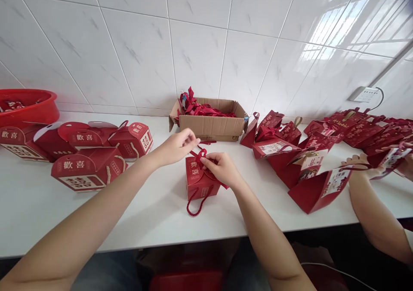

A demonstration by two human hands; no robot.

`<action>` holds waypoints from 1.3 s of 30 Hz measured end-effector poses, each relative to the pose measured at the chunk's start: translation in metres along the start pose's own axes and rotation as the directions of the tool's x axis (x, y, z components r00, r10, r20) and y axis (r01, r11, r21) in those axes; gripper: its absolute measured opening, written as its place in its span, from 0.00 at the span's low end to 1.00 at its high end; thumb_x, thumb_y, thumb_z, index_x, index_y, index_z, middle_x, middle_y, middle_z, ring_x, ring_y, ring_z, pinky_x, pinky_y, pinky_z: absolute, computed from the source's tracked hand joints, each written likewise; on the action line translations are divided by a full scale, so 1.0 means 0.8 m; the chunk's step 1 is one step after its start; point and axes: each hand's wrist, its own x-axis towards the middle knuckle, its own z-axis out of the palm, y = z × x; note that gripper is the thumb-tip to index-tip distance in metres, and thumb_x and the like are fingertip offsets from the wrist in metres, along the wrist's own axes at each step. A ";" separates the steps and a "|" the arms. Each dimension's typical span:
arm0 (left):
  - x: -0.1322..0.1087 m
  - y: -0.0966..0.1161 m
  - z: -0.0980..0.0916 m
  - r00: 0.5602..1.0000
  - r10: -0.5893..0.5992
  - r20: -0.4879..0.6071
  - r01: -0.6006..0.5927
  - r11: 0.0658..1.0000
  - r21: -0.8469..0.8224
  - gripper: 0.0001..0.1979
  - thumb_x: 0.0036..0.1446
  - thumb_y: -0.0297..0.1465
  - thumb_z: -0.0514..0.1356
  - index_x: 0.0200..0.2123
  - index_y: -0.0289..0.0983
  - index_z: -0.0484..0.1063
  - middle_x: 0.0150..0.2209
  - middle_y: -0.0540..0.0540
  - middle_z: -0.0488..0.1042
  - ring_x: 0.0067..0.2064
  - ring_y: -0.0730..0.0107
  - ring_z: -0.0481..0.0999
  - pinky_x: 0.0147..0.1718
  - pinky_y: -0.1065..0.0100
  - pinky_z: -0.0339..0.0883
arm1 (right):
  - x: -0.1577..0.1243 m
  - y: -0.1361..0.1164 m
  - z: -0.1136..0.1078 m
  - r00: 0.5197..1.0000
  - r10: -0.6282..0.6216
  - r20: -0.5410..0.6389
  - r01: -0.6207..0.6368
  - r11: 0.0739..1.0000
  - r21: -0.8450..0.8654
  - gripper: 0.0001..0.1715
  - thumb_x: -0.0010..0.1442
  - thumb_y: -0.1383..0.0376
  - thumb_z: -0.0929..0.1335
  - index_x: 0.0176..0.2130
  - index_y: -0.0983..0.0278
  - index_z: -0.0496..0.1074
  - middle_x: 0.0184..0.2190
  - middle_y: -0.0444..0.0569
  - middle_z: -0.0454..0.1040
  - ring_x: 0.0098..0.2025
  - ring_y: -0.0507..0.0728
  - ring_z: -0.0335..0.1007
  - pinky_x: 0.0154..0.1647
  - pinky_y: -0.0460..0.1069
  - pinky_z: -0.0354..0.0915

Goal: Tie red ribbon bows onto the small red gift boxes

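Observation:
A small red gift box [193, 192] with gold lettering stands in front of me on the white table. Its twisted cord handle [194, 214] droops over the near side. On top sits a dark red ribbon bow [200, 153]. My right hand [222, 166] pinches the bow's near side between thumb and fingers. Just above and left of it, my left hand [179, 148] has thumb and fingertips closed together at a thin ribbon end. The right hand partly covers the lid.
Behind the box, a cardboard carton [211, 127] holds red ribbons. Finished-looking red boxes [85, 168] and a red basin [29, 106] stand at left. Red triangular boxes [322, 192] crowd the right, where another person's hand [356, 164] works. A socket [366, 94] is on the wall.

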 end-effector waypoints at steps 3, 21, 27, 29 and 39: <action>-0.024 -0.011 0.012 0.996 0.012 0.093 -0.008 0.999 -0.046 0.20 0.60 0.48 0.54 0.35 0.38 0.73 0.38 0.46 0.76 0.40 0.64 0.73 0.37 0.66 0.66 | -0.001 0.003 0.004 0.999 -0.019 -0.025 0.018 0.999 -0.031 0.18 0.60 0.59 0.64 0.23 0.65 0.69 0.23 0.45 0.74 0.26 0.51 0.63 0.29 0.46 0.57; -0.046 -0.018 0.067 0.976 0.053 -0.212 -0.143 0.887 -0.440 0.10 0.62 0.38 0.56 0.35 0.37 0.67 0.34 0.48 0.72 0.38 0.69 0.73 0.37 0.68 0.68 | -0.007 0.015 0.020 0.948 -0.140 -0.286 0.134 0.990 -0.042 0.08 0.57 0.58 0.69 0.32 0.60 0.76 0.28 0.45 0.79 0.26 0.52 0.69 0.29 0.47 0.65; -0.047 -0.028 0.067 0.946 0.197 -0.257 -0.277 0.902 -0.330 0.11 0.54 0.33 0.64 0.39 0.39 0.66 0.40 0.48 0.73 0.45 0.67 0.74 0.50 0.63 0.69 | -0.008 0.014 0.023 0.926 -0.165 -0.339 0.143 0.986 -0.088 0.09 0.57 0.59 0.70 0.30 0.60 0.79 0.27 0.45 0.78 0.25 0.51 0.67 0.29 0.48 0.66; -0.046 -0.029 0.067 0.944 0.184 -0.274 -0.271 0.905 -0.328 0.09 0.56 0.33 0.62 0.38 0.39 0.66 0.39 0.48 0.74 0.45 0.67 0.75 0.50 0.62 0.69 | -0.006 0.017 0.025 0.907 -0.212 -0.364 0.181 0.976 -0.119 0.08 0.57 0.60 0.71 0.30 0.59 0.79 0.28 0.46 0.77 0.27 0.52 0.69 0.31 0.49 0.67; -0.049 -0.021 0.059 0.919 0.156 -0.361 -0.228 0.959 -0.166 0.09 0.55 0.32 0.62 0.37 0.40 0.64 0.36 0.49 0.76 0.43 0.64 0.79 0.43 0.64 0.71 | -0.003 0.027 0.028 0.824 -0.450 -0.343 0.330 0.875 -0.355 0.11 0.61 0.63 0.67 0.28 0.60 0.74 0.38 0.52 0.71 0.42 0.58 0.67 0.46 0.57 0.68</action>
